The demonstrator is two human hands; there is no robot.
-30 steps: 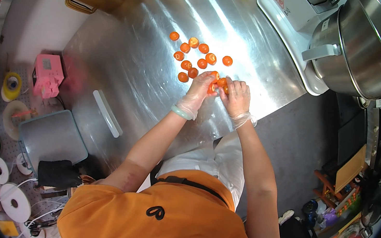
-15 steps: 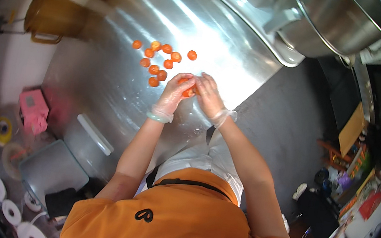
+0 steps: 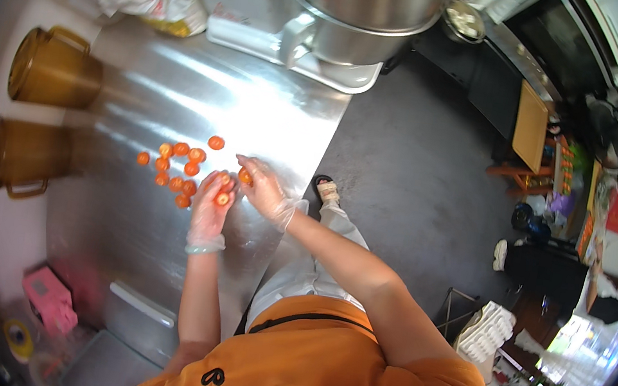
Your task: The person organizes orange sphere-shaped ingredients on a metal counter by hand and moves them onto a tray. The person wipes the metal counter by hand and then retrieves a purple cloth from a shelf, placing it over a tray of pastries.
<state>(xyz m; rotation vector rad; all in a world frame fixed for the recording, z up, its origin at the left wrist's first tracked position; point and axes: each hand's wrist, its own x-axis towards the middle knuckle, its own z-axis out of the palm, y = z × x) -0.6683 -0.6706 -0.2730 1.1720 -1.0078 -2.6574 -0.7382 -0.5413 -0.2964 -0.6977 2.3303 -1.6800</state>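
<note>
Both my hands wear clear plastic gloves over the steel table (image 3: pixel 121 238). My left hand (image 3: pixel 208 206) is closed around small round orange pieces (image 3: pixel 222 198), at least two showing at its fingers. Just right of it, my right hand (image 3: pixel 266 191) has its fingers bent round another orange piece (image 3: pixel 246 176). A loose cluster of similar orange balls (image 3: pixel 181 149) lies on the table left of my hands, with one ball (image 3: pixel 216 143) apart at its far side. Their exact kind is too small to tell.
A stand mixer with a steel bowl (image 3: pixel 362 42) stands at the far table edge beside a plastic bag (image 3: pixel 158 2). Two amber pitchers (image 3: pixel 57 75) line the left wall. A pink box (image 3: pixel 50 300) sits near left. Egg trays (image 3: pixel 487 332) and another person (image 3: pixel 599 293) are at right.
My view has swung to the right, shifting table and mixer leftward in the picture. My hands, together before, are now slightly apart, with orange pieces in each.
</note>
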